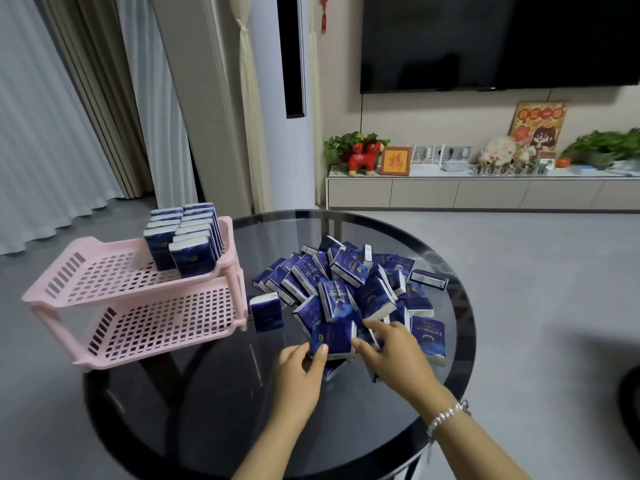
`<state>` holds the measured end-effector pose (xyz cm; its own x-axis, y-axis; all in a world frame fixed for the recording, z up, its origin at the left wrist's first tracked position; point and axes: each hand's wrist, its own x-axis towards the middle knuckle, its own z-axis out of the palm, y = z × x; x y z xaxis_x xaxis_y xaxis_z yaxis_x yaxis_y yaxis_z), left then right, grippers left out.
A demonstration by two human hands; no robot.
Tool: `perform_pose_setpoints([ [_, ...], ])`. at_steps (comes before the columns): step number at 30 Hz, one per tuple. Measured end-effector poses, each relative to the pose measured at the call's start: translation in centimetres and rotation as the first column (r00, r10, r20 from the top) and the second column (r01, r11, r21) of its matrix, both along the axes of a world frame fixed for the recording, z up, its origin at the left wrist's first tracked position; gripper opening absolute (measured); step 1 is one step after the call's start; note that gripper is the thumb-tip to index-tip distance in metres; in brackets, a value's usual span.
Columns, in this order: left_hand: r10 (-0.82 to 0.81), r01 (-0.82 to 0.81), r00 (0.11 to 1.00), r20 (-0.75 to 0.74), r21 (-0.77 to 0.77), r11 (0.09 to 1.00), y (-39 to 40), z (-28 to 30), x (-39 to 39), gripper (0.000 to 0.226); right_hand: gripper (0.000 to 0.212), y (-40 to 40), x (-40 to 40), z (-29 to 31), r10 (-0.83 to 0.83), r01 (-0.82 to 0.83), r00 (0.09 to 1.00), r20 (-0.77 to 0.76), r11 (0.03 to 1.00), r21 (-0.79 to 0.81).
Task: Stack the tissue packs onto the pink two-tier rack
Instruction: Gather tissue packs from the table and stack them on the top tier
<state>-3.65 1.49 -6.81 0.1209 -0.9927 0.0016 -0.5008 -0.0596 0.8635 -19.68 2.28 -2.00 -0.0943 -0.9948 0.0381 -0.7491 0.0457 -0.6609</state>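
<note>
Risk: loose pile at desk centre may slide, packs skid on glass toward right edge when one pulled out. Left hand fingers curled, gripping pack at pile's near side. Right hand fingers spread, touching same pack and neighbours. Rack at left edge; top tier part-filled, lower tier bare.

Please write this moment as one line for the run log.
left hand: grips tissue pack | right hand: touches same pack | pink rack: top tier partly filled, bottom tier bare | pile: on glass table
</note>
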Motion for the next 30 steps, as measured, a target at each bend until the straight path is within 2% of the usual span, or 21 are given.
perform_pose_setpoints([
  [4, -0.033, 0.033, 0.997, -0.077, -0.006, 0.999, 0.5, 0.3, 0.0, 0.022, 0.049, 0.2, 1.3, -1.1, -0.051, 0.046, 0.979, 0.195, 0.999, 0.029],
  [7, -0.044, 0.046, 0.966, -0.253, 0.005, 0.999, 1.0, 1.3, 0.1, 0.009, 0.049, 0.5, 2.2, -1.7, -0.135, 0.106, 0.909, 0.394, 0.99, 0.096],
  [9, -0.047, 0.059, 0.929, -0.367, 0.022, 0.998, 1.2, 1.6, 0.5, 0.014, 0.038, 0.9, 3.1, -1.7, -0.145, 0.099, 0.883, 0.447, 0.987, 0.123],
  [11, -0.034, 0.051, 0.898, -0.439, 0.026, 0.998, 1.4, 1.5, 0.8, 0.023, 0.011, 1.5, 3.9, -1.5, -0.127, 0.078, 0.862, 0.491, 0.99, 0.12],
  [16, 0.032, -0.01, 0.868, -0.495, 0.047, 0.999, 2.1, 1.2, 1.6, 0.038, 0.017, 2.2, 5.1, -1.4, -0.139, 0.054, 0.787, 0.601, 0.986, 0.157],
  [18, 0.049, -0.012, 0.828, -0.559, 0.069, 0.998, 2.2, 1.2, 2.1, 0.043, 0.019, 2.3, 5.4, -1.3, -0.156, 0.031, 0.745, 0.649, 0.979, 0.2],
  [20, 0.055, 0.017, 0.775, -0.63, 0.109, 0.994, 2.2, 1.1, 2.8, 0.04, 0.02, 2.3, 5.7, -1.3, -0.178, 0.012, 0.677, 0.714, 0.973, 0.231],
  [24, 0.043, 0.047, 0.7, -0.713, 0.106, 0.993, 2.4, 1.7, 3.6, 0.018, 0.018, 2.3, 5.7, -1.4, -0.216, -0.015, 0.508, 0.834, 0.966, 0.26],
  [27, 0.057, 0.025, 0.665, -0.745, 0.098, 0.995, 2.4, 1.9, 3.9, 0.016, 0.014, 2.4, 5.6, -1.0, -0.217, 0.01, 0.372, 0.903, 0.973, 0.23],
  [30, 0.054, 0.032, 0.635, -0.771, 0.096, 0.995, 2.2, 2.0, 3.9, 0.018, 0.025, 2.5, 5.6, -0.8, -0.195, 0.031, 0.264, 0.945, 0.98, 0.194],
])
